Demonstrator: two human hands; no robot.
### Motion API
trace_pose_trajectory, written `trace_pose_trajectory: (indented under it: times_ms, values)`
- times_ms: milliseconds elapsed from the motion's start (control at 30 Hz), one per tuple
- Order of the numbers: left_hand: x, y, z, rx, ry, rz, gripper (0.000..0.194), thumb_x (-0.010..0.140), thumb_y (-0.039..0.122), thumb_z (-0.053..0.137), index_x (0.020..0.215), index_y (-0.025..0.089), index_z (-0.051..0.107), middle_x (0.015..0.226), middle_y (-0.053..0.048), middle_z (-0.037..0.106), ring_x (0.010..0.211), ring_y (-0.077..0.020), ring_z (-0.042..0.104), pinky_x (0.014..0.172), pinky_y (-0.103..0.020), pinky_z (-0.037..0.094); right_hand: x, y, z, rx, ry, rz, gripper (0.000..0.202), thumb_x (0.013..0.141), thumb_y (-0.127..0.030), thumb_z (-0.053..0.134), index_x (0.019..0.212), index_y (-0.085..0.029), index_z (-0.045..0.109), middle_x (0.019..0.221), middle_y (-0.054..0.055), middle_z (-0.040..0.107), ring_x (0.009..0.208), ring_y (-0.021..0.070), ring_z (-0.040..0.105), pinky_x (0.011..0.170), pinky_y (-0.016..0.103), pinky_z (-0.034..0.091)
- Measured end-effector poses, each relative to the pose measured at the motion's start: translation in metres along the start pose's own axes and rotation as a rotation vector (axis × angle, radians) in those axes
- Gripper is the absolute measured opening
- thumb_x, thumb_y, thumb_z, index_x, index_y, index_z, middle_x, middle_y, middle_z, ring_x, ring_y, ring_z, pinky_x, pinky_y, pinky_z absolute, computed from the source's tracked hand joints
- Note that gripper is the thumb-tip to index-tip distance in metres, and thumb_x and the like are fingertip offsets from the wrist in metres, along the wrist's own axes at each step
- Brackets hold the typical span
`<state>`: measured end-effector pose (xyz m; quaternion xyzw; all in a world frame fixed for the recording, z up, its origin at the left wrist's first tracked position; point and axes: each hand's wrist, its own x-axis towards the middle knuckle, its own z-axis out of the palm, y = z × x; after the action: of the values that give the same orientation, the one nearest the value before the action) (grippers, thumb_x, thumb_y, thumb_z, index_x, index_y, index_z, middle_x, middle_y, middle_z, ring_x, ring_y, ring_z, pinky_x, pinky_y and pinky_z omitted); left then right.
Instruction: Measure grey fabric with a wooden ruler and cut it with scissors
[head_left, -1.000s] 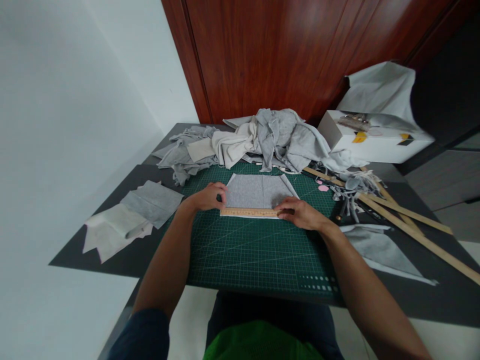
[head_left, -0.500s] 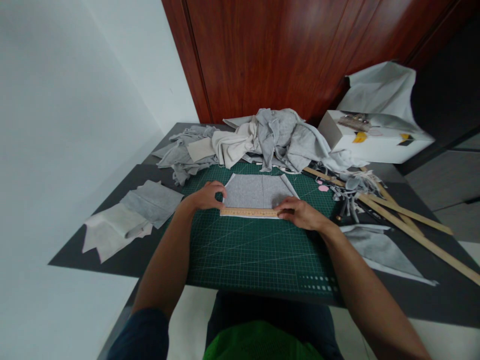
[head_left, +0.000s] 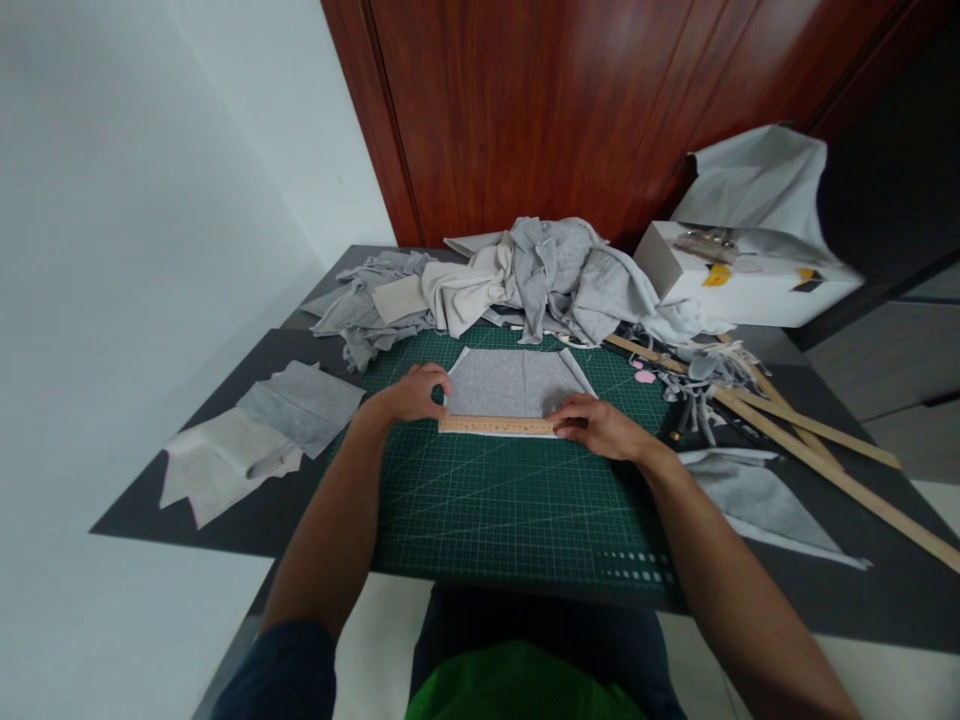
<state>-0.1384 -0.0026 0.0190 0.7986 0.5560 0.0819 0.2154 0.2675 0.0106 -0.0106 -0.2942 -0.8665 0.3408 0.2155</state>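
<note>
A grey fabric piece [head_left: 510, 380] with slanted sides lies flat on the green cutting mat [head_left: 480, 510]. A short wooden ruler [head_left: 495, 425] runs along its near edge, with a thin pale strip of cloth showing below it. My left hand [head_left: 416, 392] is at the fabric's left edge, thumb and forefinger curled onto it just above the ruler's left end. At the ruler's right end, my right hand [head_left: 592, 422] presses down with bent fingers, which cover that end and the cloth corner.
Heaped grey and cream cloth [head_left: 555, 275] lies behind the mat. Cut pieces [head_left: 300, 405] are on the left. To the right are long wooden strips [head_left: 832, 480], a tangle of scraps [head_left: 712, 370], a grey triangular cloth [head_left: 765, 500] and a white box [head_left: 742, 280].
Both hands, the ruler and the fabric stay in the same places. Only the camera view has shifted very slightly.
</note>
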Motion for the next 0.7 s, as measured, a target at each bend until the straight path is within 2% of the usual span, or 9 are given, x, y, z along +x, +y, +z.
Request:
trace_pose_trajectory:
  times_ms: [133,500,700]
  values:
    - [0.000,0.003,0.001,0.019,-0.002,-0.026,0.034,0.065,0.030,0.080,0.097,0.022,0.070,0.122,-0.006,0.062,0.126,-0.0306,0.056,0.115,-0.043,0.037,0.000,0.000,0.000,-0.004,-0.002,0.003,0.016,0.095,-0.025,0.071,0.108,-0.024,0.081,0.100,0.007,0.071,0.095,0.0213,0.068,0.094,0.042,0.056]
    - [-0.001,0.010,-0.003,0.065,-0.040,-0.044,0.035,0.068,0.032,0.077,0.100,0.021,0.069,0.125,-0.006,0.060,0.128,-0.0285,0.055,0.119,-0.041,0.034,0.000,0.000,-0.002,-0.003,-0.029,-0.003,0.019,0.094,-0.021,0.071,0.110,-0.025,0.080,0.101,0.006,0.071,0.097,0.0207,0.068,0.095,0.040,0.055]
    - [-0.003,0.017,-0.004,0.099,-0.063,-0.099,0.038,0.067,0.030,0.075,0.104,0.021,0.068,0.130,-0.007,0.059,0.128,-0.0295,0.053,0.114,-0.042,0.040,0.000,-0.001,-0.002,0.006,-0.023,0.009,0.018,0.094,-0.023,0.072,0.110,-0.025,0.081,0.102,0.006,0.071,0.097,0.0206,0.068,0.095,0.039,0.055]
